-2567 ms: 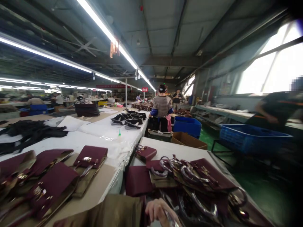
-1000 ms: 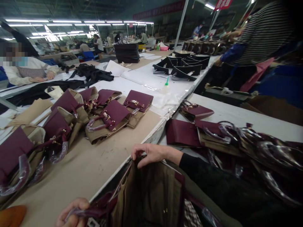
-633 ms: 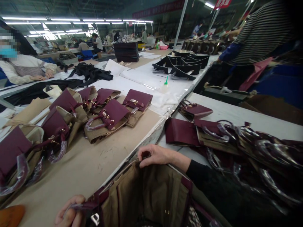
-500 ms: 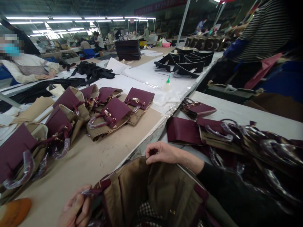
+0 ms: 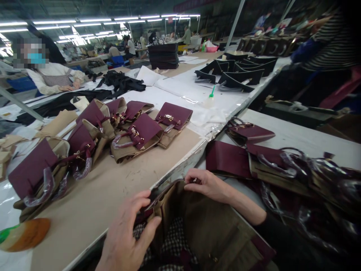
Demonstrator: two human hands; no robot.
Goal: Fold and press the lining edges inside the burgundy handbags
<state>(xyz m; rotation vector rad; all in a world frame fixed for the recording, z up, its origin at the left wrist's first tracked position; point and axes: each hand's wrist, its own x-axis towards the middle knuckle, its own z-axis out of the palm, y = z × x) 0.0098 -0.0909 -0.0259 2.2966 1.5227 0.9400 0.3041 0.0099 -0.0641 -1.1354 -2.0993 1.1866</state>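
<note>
A handbag (image 5: 214,218) with olive-brown lining, maroon edges and a black-and-white checked fabric inside gapes toward me in the foreground. My right hand (image 5: 204,184) pinches its far rim with curled fingers. At the rim's left side is my left hand (image 5: 129,226), thumb and fingers spread apart around the maroon edge. Whether its fingertips press on the bag is hard to see. The lower part of the bag runs out of view.
Several maroon handbags (image 5: 143,130) with plastic-wrapped handles lie on the brown-papered table at left. More maroon bags (image 5: 228,158) are piled at right. An orange-brown rounded object (image 5: 31,235) rests lower left. Farther back stand a green-tipped bottle (image 5: 211,98) and black panels (image 5: 239,73). A masked person (image 5: 53,79) sits across.
My left hand has let go of the plastic-wrapped handle and moved right and up to the rim. My right hand stays at the rim. The view has swung slightly left.
</note>
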